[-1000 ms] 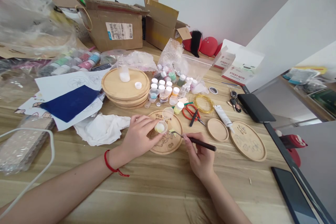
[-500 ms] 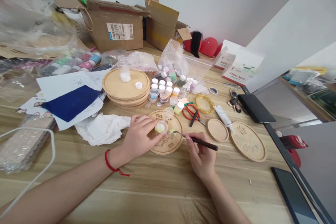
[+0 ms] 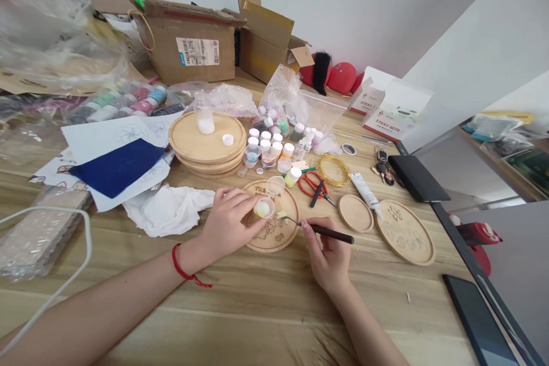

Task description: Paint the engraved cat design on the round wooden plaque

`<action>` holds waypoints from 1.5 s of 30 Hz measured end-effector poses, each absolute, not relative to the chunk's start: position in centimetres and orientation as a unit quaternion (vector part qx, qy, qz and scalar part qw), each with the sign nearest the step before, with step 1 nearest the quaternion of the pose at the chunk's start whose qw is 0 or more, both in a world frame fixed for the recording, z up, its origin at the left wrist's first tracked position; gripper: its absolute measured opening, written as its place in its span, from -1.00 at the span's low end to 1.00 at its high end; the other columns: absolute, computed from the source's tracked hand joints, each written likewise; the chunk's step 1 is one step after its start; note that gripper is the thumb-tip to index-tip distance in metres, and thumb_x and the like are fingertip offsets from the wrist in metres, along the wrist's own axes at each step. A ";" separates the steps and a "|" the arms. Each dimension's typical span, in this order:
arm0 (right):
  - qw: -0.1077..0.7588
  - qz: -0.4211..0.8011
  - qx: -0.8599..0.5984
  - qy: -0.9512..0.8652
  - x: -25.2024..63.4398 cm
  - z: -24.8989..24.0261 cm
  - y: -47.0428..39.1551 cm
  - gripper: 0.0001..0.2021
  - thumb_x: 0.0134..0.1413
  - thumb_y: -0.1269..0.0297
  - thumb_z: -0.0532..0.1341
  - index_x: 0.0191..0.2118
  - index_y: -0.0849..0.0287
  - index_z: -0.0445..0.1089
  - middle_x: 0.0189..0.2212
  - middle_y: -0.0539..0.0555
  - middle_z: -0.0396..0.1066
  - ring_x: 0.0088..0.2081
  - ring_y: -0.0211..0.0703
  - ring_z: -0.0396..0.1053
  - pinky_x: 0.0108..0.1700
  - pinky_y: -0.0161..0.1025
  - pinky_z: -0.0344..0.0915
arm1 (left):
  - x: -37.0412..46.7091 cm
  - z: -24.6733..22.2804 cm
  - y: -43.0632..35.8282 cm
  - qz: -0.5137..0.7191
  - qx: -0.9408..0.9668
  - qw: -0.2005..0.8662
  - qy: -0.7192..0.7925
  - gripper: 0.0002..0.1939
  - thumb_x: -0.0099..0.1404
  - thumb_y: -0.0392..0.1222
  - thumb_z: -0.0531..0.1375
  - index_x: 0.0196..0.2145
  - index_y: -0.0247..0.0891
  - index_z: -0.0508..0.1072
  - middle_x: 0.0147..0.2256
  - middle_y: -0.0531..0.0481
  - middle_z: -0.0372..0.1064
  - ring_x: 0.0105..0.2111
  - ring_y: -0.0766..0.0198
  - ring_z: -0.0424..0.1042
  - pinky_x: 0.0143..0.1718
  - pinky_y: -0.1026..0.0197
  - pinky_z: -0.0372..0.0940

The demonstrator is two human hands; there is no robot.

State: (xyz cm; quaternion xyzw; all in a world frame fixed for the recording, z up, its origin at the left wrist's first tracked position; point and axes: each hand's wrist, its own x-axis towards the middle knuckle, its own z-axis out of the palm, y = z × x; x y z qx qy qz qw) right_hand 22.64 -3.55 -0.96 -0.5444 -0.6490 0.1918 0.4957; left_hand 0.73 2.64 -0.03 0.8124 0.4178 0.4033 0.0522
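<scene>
My left hand [image 3: 234, 214] is closed around a small clear cup [image 3: 263, 207] with pale yellow stuff in it, held over the left part of a round wooden plate [image 3: 278, 243]. Dark outlines and letters mark that plate. In my right hand [image 3: 328, 249] is a small spatula [image 3: 332, 233] with a dark handle and a thin metal neck. Its tip touches or hovers just over a pale yellow-green patch [image 3: 282, 214] on the plate. An open clear lid or cup [image 3: 275, 185] lies at the plate's upper edge, beside a white-capped jar [image 3: 293, 176] of yellow material.
Behind the plate stand several white-capped jars [image 3: 277, 148]. Red-handled scissors [image 3: 306, 184], gold wire [image 3: 333, 170], a white tube [image 3: 364, 190], a small wooden dish [image 3: 355, 213] and another drawn plate [image 3: 405, 233] lie rightward. Stacked wooden plates [image 3: 208, 146] and crumpled tissue [image 3: 165, 211] are leftward.
The spatula has shifted very slightly left with my right hand, its tip still at the yellow-green patch. My left hand keeps the cup in nearly the same place.
</scene>
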 end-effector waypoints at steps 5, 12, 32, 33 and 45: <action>0.496 0.184 -0.550 -0.646 22.6 -0.9 -3.5 -0.92 0.22 0.37 0.21 -0.19 0.08 0.42 -0.32 0.05 0.46 -0.31 -0.17 0.43 -0.28 -0.23 0.36 | 0.7 -0.1 2.7 0.405 0.813 0.051 0.416 -0.79 0.23 -0.10 0.28 -0.22 -0.26 0.50 -0.33 -0.01 0.54 -0.28 0.15 0.46 -0.15 0.04 0.18; 0.502 0.179 -0.554 -0.639 22.6 -0.7 -3.4 -0.93 0.22 0.36 0.22 -0.19 0.09 0.42 -0.32 0.06 0.47 -0.30 -0.16 0.44 -0.27 -0.22 0.38 | 0.7 -0.1 2.7 0.405 0.812 0.053 0.417 -0.78 0.23 -0.09 0.28 -0.20 -0.23 0.51 -0.32 -0.02 0.54 -0.28 0.15 0.46 -0.13 0.03 0.19; 0.486 0.211 -0.547 -0.648 22.6 -1.1 -3.7 -0.92 0.23 0.30 0.20 -0.18 0.12 0.41 -0.34 0.09 0.44 -0.33 -0.15 0.42 -0.35 -0.23 0.38 | 0.7 0.0 2.6 0.390 0.812 0.061 0.429 -0.79 0.24 -0.09 0.26 -0.19 -0.20 0.52 -0.32 0.00 0.55 -0.26 0.16 0.46 -0.14 0.04 0.19; 0.486 0.210 -0.545 -0.650 22.6 -1.1 -3.7 -0.92 0.23 0.30 0.20 -0.18 0.12 0.42 -0.34 0.09 0.44 -0.32 -0.15 0.43 -0.33 -0.22 0.39 | 0.7 0.0 2.6 0.391 0.812 0.061 0.429 -0.80 0.24 -0.10 0.26 -0.19 -0.20 0.51 -0.32 0.00 0.55 -0.27 0.16 0.46 -0.14 0.04 0.19; 0.489 0.203 -0.539 -0.655 22.6 -1.0 -3.7 -0.92 0.23 0.32 0.20 -0.18 0.12 0.42 -0.34 0.10 0.44 -0.32 -0.15 0.42 -0.29 -0.20 0.40 | 0.7 0.1 2.6 0.392 0.812 0.064 0.427 -0.78 0.25 -0.08 0.25 -0.19 -0.22 0.51 -0.32 -0.01 0.55 -0.27 0.16 0.46 -0.14 0.04 0.19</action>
